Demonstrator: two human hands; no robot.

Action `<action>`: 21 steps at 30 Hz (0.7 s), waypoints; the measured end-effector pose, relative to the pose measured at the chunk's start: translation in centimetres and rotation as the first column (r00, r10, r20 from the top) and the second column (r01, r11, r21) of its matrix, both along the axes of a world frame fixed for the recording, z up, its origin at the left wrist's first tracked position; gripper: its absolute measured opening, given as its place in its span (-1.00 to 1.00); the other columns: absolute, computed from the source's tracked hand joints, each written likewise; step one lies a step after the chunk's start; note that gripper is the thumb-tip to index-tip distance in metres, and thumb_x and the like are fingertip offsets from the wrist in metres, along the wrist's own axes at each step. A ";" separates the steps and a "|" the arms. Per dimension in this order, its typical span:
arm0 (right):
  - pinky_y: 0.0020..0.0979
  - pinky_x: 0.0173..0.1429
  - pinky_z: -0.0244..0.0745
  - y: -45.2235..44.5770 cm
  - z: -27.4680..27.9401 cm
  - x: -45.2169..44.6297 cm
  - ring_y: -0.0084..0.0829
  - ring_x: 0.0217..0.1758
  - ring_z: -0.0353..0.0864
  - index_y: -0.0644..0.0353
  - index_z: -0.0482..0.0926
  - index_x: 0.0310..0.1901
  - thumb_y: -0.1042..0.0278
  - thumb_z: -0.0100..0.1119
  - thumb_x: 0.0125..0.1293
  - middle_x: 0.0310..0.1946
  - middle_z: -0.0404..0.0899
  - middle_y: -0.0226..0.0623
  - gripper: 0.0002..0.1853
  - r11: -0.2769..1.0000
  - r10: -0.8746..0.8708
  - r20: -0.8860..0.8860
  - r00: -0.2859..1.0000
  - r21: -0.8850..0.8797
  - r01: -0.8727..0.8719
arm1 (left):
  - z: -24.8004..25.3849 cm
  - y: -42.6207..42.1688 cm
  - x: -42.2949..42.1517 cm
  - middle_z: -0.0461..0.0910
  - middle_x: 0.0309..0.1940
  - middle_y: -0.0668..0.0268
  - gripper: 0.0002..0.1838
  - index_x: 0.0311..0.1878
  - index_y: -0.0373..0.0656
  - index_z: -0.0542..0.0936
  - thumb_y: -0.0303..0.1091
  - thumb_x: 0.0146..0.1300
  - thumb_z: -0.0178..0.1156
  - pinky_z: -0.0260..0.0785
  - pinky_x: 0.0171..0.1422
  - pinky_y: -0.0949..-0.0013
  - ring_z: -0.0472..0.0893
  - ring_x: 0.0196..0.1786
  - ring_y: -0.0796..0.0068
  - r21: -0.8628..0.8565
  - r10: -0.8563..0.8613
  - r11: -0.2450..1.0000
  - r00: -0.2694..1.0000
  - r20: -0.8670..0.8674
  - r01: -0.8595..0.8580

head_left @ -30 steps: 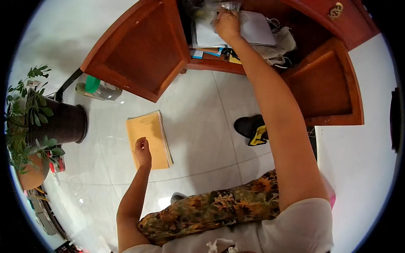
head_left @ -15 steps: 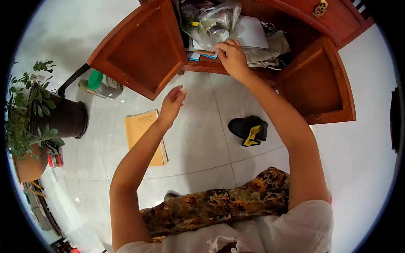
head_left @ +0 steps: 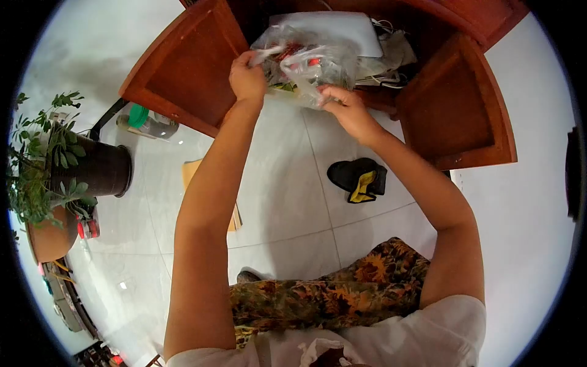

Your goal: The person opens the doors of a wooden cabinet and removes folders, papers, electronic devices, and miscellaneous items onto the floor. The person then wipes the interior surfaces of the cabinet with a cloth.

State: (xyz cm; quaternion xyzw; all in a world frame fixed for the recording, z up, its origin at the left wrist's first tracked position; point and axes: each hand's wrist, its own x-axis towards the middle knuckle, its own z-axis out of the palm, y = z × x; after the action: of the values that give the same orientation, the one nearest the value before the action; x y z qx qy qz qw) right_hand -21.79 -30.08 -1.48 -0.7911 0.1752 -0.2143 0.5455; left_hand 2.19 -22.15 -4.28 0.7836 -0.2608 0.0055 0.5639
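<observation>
A clear plastic bag (head_left: pixel 336 64) full of small mixed items hangs at the front of the open wooden cabinet (head_left: pixel 177 61). My left hand (head_left: pixel 247 81) is closed on the bag's left handle. On the other side, my right hand (head_left: pixel 348 110) pinches its right edge. Something red and other things show through the plastic, too jumbled to name. Behind the bag, inside the cabinet, lies a flat silver-grey panel like a closed laptop (head_left: pixel 342 27). White cables and a grey cloth item (head_left: pixel 397 52) are to its right.
Both cabinet doors stand open, the right door (head_left: pixel 458 110) reaching toward me. On the tiled floor are a black and yellow pouch-like item (head_left: pixel 361 179) and a tan book (head_left: pixel 191 170), partly behind my left arm. A green-lidded jar (head_left: pixel 147 121) and potted plant (head_left: pixel 92 162) stand left.
My left hand has risen from above the book to the bag and taken hold of it. The bag has come forward and lower, out toward the cabinet's front edge, with my right hand on it.
</observation>
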 end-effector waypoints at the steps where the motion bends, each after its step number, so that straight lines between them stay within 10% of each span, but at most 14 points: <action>1: -0.50 -0.08 0.31 0.2 0.8 -0.3 -0.62 -0.18 0.41 0.20 0.53 -0.29 0.48 0.06 0.24 -0.25 0.53 -0.50 -0.94 0.989 0.022 -0.089 0.996 0.149 -0.009 | 1.7 0.8 -1.3 0.62 -0.25 0.16 -0.75 -0.07 -0.19 0.61 -0.28 0.23 0.21 0.39 -0.01 0.33 0.58 -0.12 0.26 -0.074 0.028 0.997 0.995 -0.091 -0.035; 6: -0.51 -0.02 0.32 1.1 -0.1 -1.0 -0.67 -0.19 0.39 0.18 0.50 -0.31 0.40 0.14 0.25 -0.33 0.48 -0.54 -0.93 0.954 0.191 -0.093 0.977 0.250 -0.163 | 5.3 8.5 -4.5 0.53 -0.25 0.37 -0.55 -0.04 -0.23 0.54 0.03 0.36 0.09 0.33 -0.14 0.46 0.44 -0.25 0.57 -0.401 -0.225 0.916 0.860 -0.458 0.026; 15: -0.50 -0.29 0.28 6.4 -6.9 -3.4 -0.63 -0.40 0.34 0.16 0.47 -0.32 0.23 0.25 0.26 -0.47 0.43 -0.50 -0.79 0.908 0.415 -0.577 0.703 0.316 -0.276 | -5.7 23.4 -6.0 0.61 -0.36 0.29 -0.76 -0.01 -0.25 0.48 -0.36 0.31 0.05 0.34 -0.28 0.49 0.52 -0.38 0.53 0.122 0.110 0.992 0.652 -0.750 -0.026; 21: -0.43 -0.39 0.34 8.6 -5.6 -4.0 -0.56 -0.53 0.35 0.21 0.50 -0.24 0.26 0.16 0.27 -0.56 0.42 -0.41 -0.81 0.897 0.367 -0.510 0.778 0.415 -0.151 | -6.5 26.7 -5.2 0.61 -0.31 0.29 -0.70 0.08 -0.20 0.50 -0.56 0.32 -0.06 0.41 -0.17 0.47 0.55 -0.31 0.55 0.177 -0.092 0.963 0.868 -0.488 0.202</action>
State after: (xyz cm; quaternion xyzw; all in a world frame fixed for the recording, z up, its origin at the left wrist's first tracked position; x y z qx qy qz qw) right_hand -25.76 -21.45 -7.10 -0.7244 0.2547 0.1484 0.6232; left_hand -3.00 4.59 -10.82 0.7967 -0.1726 -0.2593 0.5179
